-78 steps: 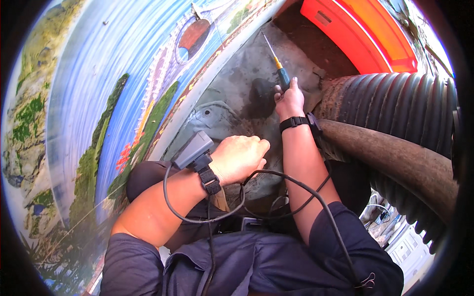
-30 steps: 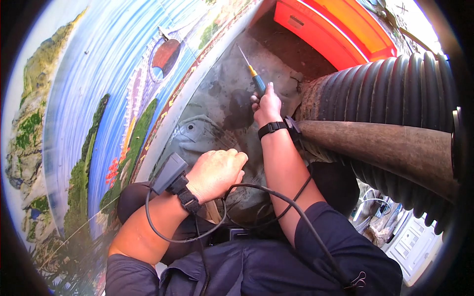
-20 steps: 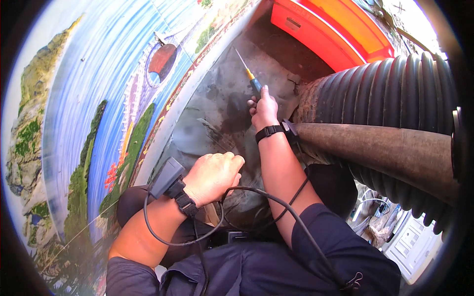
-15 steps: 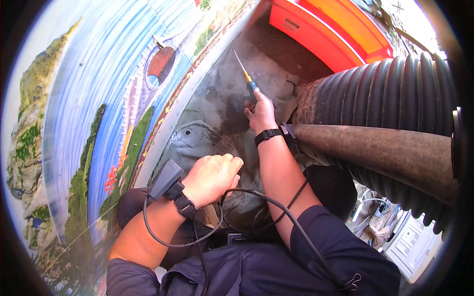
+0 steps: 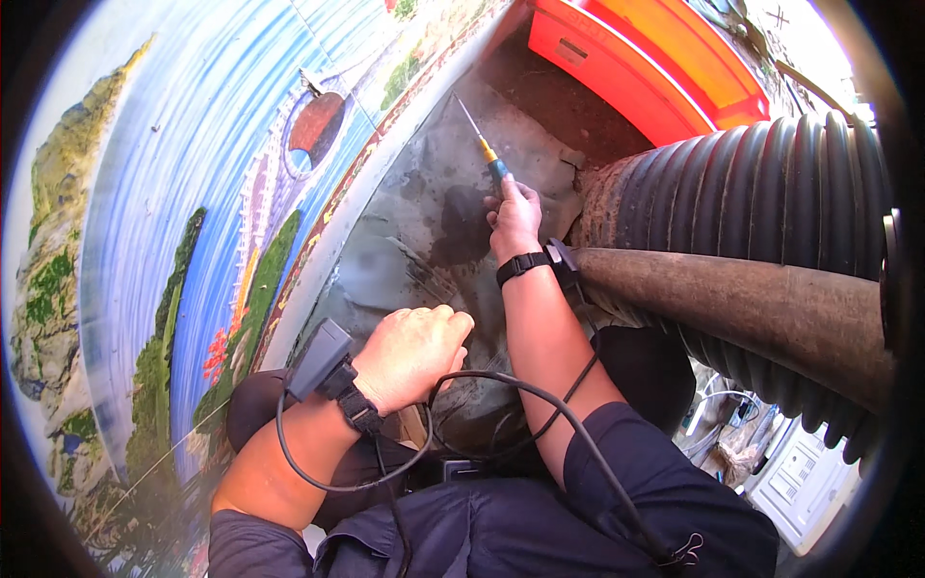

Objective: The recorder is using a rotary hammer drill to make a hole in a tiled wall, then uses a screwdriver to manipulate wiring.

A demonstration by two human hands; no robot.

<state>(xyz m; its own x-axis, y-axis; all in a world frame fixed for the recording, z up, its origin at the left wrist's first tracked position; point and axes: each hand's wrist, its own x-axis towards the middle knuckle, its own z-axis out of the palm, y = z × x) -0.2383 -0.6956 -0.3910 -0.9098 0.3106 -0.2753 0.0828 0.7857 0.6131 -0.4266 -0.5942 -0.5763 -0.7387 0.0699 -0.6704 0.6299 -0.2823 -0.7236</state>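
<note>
My right hand (image 5: 517,217) is stretched forward, its fingers closed round the yellow-and-blue handle of a screwdriver (image 5: 490,159). The thin metal shaft points up and to the left, over a grey, stained sheet (image 5: 405,193). Closer to my body, my left hand (image 5: 412,356) is curled into a fist with its back up; whatever its fingers hold, if anything, is hidden underneath. A black cable (image 5: 540,393) loops beside it and across my lap. Both wrists wear black straps with grey boxes.
A panel painted with a waterfall (image 5: 193,241) slopes along my left. To the right lie a black ribbed hose (image 5: 761,183) and a brown pipe (image 5: 723,289). Red-orange crates (image 5: 626,67) stand at the far side. A white plastic case (image 5: 800,482) sits at lower right.
My right hand and the screwdriver have shifted very slightly right and nearer. My left hand stays almost in place. The dark round spot on the sheet is now a pale blur.
</note>
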